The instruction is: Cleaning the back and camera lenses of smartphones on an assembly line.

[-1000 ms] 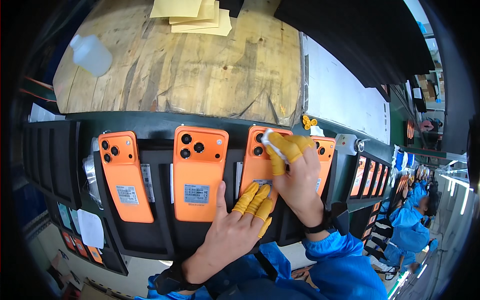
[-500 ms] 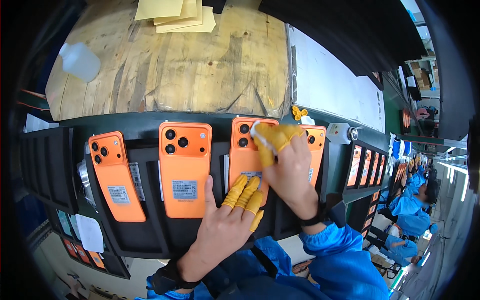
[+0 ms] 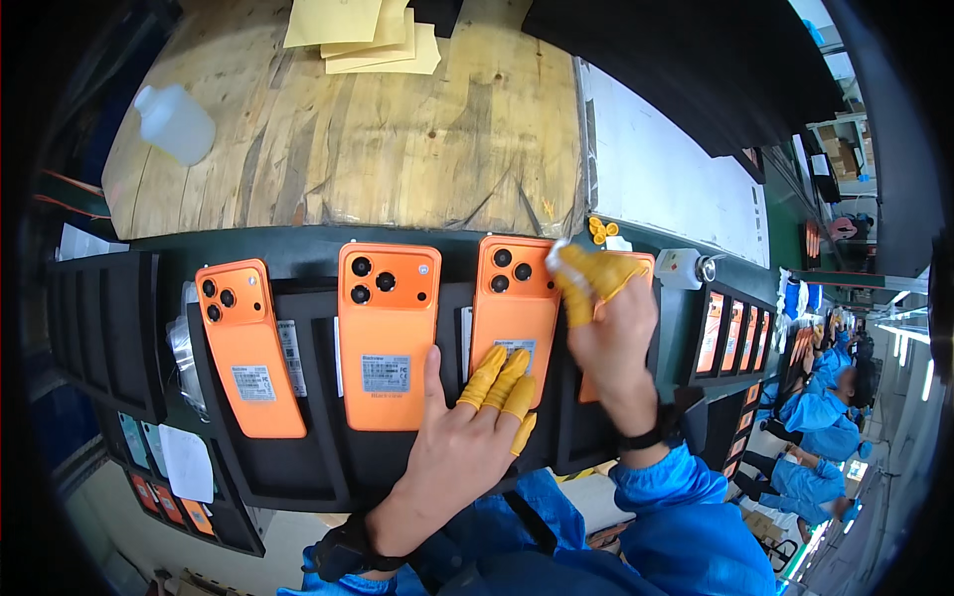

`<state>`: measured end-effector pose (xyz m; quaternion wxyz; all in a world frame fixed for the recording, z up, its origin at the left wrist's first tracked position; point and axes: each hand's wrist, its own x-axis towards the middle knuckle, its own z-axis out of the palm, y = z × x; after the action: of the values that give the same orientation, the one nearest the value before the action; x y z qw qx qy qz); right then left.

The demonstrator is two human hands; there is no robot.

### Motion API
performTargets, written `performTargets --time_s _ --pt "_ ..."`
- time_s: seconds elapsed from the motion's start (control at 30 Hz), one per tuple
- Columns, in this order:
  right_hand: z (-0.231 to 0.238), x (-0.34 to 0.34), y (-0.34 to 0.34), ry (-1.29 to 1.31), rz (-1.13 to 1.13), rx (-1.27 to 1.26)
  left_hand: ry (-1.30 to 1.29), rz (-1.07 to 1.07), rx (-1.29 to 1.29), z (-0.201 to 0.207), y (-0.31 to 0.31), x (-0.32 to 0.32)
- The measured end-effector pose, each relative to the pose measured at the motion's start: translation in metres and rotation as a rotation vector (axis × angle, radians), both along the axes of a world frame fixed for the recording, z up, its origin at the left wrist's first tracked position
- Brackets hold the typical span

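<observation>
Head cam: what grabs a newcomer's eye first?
A row of bright orange phones, backs up, on the black tray across the middle. The left hand, in yellow finger cots, steadies the lower end of the third phone while the right hand presses a small white wipe beside its camera lenses. Behind lie a worn wooden board, a white bottle and yellow papers.

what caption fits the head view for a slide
Left hand steadies an orange phone while right hand wipes its camera corner.
</observation>
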<state>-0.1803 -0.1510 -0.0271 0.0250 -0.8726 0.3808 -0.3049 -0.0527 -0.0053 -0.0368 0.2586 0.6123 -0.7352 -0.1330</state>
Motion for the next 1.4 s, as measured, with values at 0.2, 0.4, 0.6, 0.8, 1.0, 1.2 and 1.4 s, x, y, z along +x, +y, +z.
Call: performTargets --time_s 0.2,0.4,0.6,0.8,1.0,1.2,1.4 --pt "0.005 0.021 0.001 0.166 0.038 0.007 -0.009 0.000 0.007 -0.001 0.003 0.003" --pt "0.006 0.029 0.004 -0.040 0.170 0.059 0.018 0.004 -0.013 -0.002 0.002 -0.001" --pt "-0.001 0.022 -0.006 0.066 -0.014 0.057 0.001 0.006 0.002 -0.001 0.003 0.002" --pt "-0.009 0.006 0.016 0.060 -0.185 0.039 0.051 0.049 -0.126 -0.007 -0.003 -0.003" --pt "-0.005 0.006 0.051 0.008 -0.052 0.132 0.031 0.016 -0.021 -0.004 0.002 0.000" --pt "0.006 0.025 0.016 -0.102 0.084 0.093 0.033 -0.002 0.021 -0.002 0.000 -0.001" --pt "0.003 0.014 0.008 0.098 0.405 0.069 -0.019 0.010 0.038 0.001 0.001 0.001"
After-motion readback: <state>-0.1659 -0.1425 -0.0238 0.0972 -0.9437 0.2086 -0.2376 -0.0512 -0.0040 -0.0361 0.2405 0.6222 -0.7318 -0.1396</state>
